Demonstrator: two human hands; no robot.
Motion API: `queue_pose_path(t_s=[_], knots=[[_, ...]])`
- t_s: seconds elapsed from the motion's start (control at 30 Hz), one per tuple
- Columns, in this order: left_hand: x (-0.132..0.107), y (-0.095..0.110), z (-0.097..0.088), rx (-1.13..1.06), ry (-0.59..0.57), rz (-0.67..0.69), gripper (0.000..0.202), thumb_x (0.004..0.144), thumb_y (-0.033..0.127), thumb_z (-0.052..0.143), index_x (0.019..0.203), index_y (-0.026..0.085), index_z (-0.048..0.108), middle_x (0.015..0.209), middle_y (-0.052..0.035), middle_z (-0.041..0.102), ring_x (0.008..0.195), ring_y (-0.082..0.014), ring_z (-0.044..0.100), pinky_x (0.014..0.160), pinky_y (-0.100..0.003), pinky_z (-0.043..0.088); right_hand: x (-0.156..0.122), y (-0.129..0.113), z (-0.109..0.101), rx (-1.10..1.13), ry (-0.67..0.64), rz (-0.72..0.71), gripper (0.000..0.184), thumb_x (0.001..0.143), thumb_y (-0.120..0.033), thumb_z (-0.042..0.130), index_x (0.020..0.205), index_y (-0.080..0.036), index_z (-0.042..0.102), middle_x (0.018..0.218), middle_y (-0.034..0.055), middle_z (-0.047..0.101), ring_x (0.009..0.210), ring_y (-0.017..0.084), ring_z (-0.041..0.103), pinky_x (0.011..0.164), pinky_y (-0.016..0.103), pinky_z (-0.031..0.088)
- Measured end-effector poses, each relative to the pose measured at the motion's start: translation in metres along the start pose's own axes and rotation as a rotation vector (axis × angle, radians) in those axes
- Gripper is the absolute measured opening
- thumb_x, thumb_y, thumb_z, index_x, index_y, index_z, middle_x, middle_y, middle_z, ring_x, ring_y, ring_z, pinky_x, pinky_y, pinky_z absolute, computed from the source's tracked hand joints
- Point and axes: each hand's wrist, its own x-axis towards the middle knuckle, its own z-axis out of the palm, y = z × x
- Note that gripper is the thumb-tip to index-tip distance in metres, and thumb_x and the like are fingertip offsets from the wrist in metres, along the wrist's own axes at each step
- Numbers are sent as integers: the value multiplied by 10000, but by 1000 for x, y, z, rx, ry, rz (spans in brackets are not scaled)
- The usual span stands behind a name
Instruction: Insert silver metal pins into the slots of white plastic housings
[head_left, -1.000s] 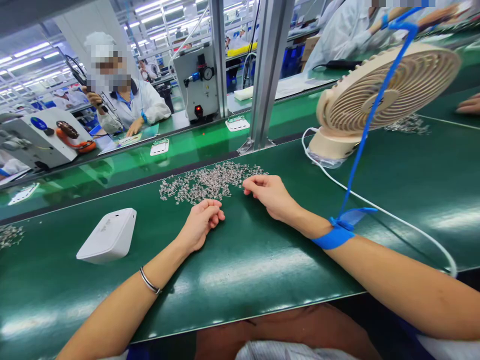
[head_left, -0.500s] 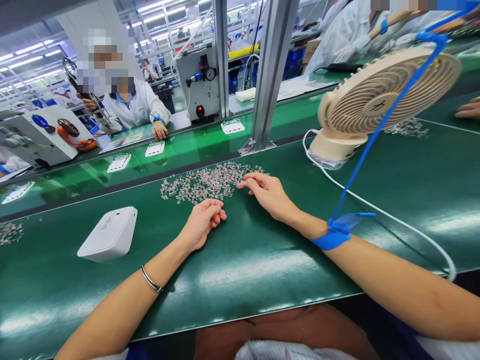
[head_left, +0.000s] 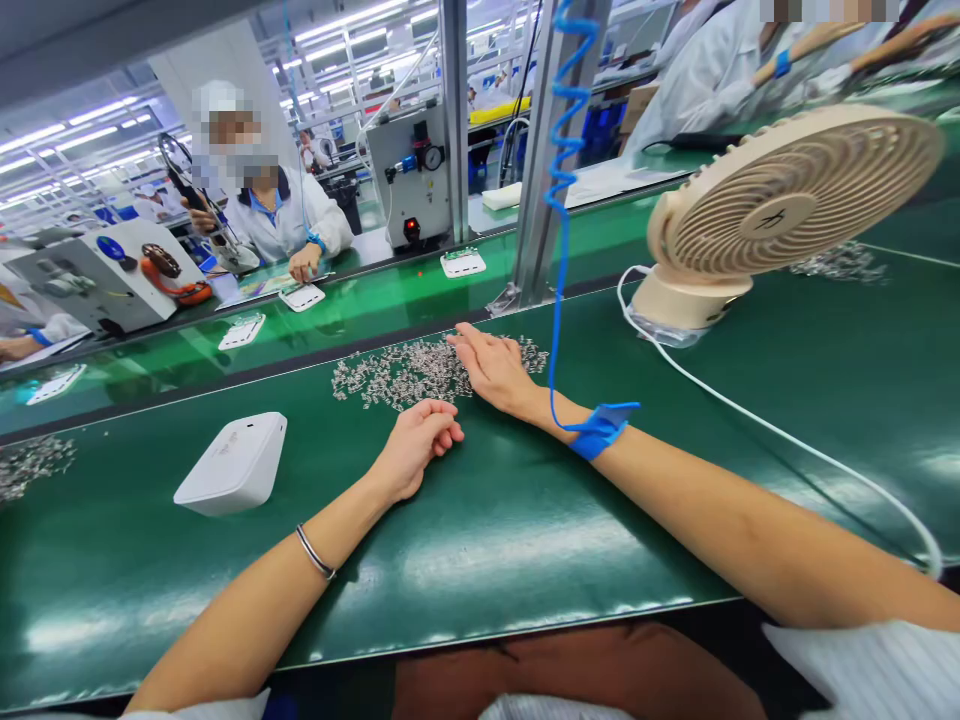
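A loose pile of small shiny metal parts (head_left: 397,378) is spread on the green work surface (head_left: 480,530). My right hand (head_left: 496,372) reaches over the right side of the pile with its fingers stretched out and hides some of the parts. Around my right wrist is a blue strap (head_left: 600,430) joined to a coiled blue cord (head_left: 568,110). At the near edge of the pile rests my left hand (head_left: 416,445), its fingers curled in. Whatever those fingers hold, if anything, is hidden.
A white box-shaped device (head_left: 232,460) stands left of my left arm. On the right is a beige fan (head_left: 795,200) with a white cable (head_left: 780,440). White panels (head_left: 244,330) lie on the line behind, where a co-worker's hand (head_left: 306,262) touches one. A metal post (head_left: 534,240) rises beyond the pile.
My right hand has moved left and forward over the pile, its fingers straighter. The blue cord has swung left. My left hand stays curled. The co-worker's hand now touches a white panel.
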Motion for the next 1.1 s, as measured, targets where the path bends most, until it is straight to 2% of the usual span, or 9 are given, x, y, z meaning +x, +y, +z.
queue_pose_path(t_s=[0.13,0.2,0.3,0.4,0.5,0.7,0.83,0.97,1.1], knots=[[0,1,1,5,-1,-6,178,627,227,567,777,136,533,591,-8,560,489,-56,400,462,-161,275,10,3,5,-3,-143,107,500,928,-338,232,1388,-147,277,1318,127,467,1309,341,263,991,682,101],[0,1,1,3,-3,-12,172,629,220,564,776,136,534,593,-8,560,490,-56,402,463,-163,276,11,6,5,1,-134,152,540,930,-350,204,1421,-123,191,1363,140,409,1323,364,216,970,710,86],[0,1,0,-3,-9,-18,167,636,211,560,782,136,533,596,-6,559,495,-57,405,469,-163,280,8,6,4,-1,-170,116,567,934,-362,173,1438,-106,121,1366,138,405,1329,321,228,987,696,85],[0,0,-1,-8,-20,-14,174,642,208,559,797,131,533,601,-7,562,503,-58,410,475,-162,283,4,1,2,-24,-222,28,553,934,-350,180,1437,-123,144,1334,118,451,1314,270,282,1021,653,99],[1,-1,-2,-11,-29,-8,179,646,209,561,803,127,535,607,-11,568,507,-58,414,479,-163,283,1,-4,3,-83,-246,-26,544,927,-329,214,1436,-141,172,1309,87,486,1310,285,278,1023,648,112],[1,-2,-1,-11,-31,-2,160,653,192,549,798,124,536,603,-10,567,502,-56,412,476,-162,283,0,-5,5,-232,-229,-32,548,938,-315,219,1449,-141,126,1391,75,381,1311,326,244,1001,653,170],[1,-1,-1,-6,-35,1,128,679,165,522,799,121,533,601,-6,568,499,-51,413,471,-155,283,3,-6,7,-308,-263,-58,505,949,-316,210,1425,-147,224,1376,92,404,1294,310,287,999,645,195],[1,-1,-1,2,-35,-2,105,695,130,499,794,113,529,586,-1,562,489,-46,414,466,-150,283,11,-6,14,-387,-276,-80,466,952,-355,236,1388,-221,335,1477,50,209,1317,351,211,979,684,167],[1,-1,-1,5,-33,1,92,706,104,481,785,112,526,574,1,560,478,-44,414,460,-149,278,17,-7,22,-430,-360,-120,426,953,-382,262,1351,-301,390,1466,28,253,1276,344,292,947,686,224]])
